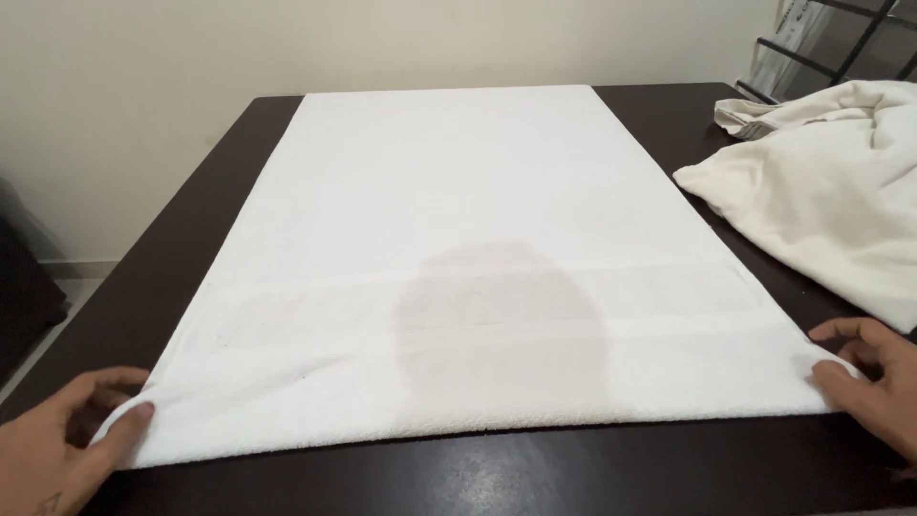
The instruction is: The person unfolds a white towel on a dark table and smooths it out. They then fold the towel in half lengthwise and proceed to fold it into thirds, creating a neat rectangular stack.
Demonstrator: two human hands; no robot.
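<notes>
A white towel lies spread flat on a dark table, its far edge reaching the table's back. My left hand pinches the towel's near left corner between thumb and fingers. At the near right corner, my right hand grips the cloth the same way. A round shadow falls on the towel's near middle.
A crumpled cream cloth is heaped on the table's right side, close to the towel's right edge. A black wire rack stands behind it at the back right. A pale wall runs behind the table; floor shows at the left.
</notes>
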